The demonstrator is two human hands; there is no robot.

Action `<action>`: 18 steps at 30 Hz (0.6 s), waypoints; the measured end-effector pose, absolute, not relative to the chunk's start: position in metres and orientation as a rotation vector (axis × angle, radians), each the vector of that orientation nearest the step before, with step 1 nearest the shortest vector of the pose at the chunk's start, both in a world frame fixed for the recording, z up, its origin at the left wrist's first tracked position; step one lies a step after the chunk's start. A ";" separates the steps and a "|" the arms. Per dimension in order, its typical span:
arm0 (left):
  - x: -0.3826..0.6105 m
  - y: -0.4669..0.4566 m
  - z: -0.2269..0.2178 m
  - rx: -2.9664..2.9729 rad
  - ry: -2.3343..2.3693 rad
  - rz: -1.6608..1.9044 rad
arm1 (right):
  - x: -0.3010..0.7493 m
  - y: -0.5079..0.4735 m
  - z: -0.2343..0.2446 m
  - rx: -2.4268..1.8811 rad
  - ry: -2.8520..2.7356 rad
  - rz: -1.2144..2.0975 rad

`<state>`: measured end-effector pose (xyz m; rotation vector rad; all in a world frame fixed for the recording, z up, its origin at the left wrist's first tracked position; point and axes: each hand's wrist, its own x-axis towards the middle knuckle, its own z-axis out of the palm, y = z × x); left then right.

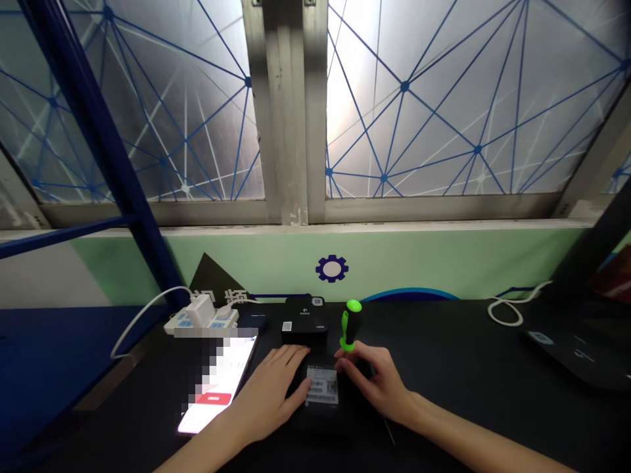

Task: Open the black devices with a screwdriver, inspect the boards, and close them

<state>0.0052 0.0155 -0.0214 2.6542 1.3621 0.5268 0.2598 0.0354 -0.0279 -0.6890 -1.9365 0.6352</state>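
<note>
A small black box (pixel 323 394) with a white label lies on the dark table (pixel 444 368) in front of me. My left hand (pixel 273 394) rests flat on the box's left side, fingers stretched out. My right hand (pixel 372 378) is closed around a screwdriver with a green and black handle (pixel 351 325), held upright with its tip down at the box's right part. The tip itself is hidden behind my fingers.
A lit phone (pixel 219 387) lies left of the box. Behind it sit a white power strip (pixel 202 318) with a charger and cable, and a second black box (pixel 304 322). A white cable coil (pixel 507 309) and a dark flat device (pixel 576 348) are at the right.
</note>
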 end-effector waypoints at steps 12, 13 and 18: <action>0.006 0.015 -0.020 2.639 1.366 0.519 | 0.263 0.035 -0.028 -0.625 -1.955 0.646; 0.006 0.015 -0.020 2.638 1.366 0.517 | 0.263 0.035 -0.028 -0.622 -1.958 0.647; 0.005 0.015 -0.020 2.645 1.359 0.528 | 0.261 0.036 -0.028 -0.641 -1.962 0.642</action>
